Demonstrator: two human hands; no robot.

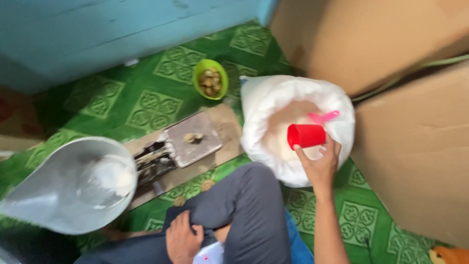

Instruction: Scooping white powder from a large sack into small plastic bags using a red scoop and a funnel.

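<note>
My right hand [320,164] grips a red plastic cup [306,135], held on its side over the open mouth of a white sack [259,105] filled with a pale powder or grain. A pink scoop handle [324,117] sticks up inside the sack. My left hand [183,239] rests on my bent knee in grey trousers, fingers curled against the cloth, holding nothing I can make out. A balance scale [190,139] with a flat metal plate stands on a wooden board in front of my knee. A large metal scale pan [68,183] with some white powder is at the left.
A green bowl [210,78] of brownish pieces sits on the green patterned floor [146,105] beyond the scale. Large cardboard boxes [415,146] stand at the right and back right. A blue wall [97,34] runs along the back.
</note>
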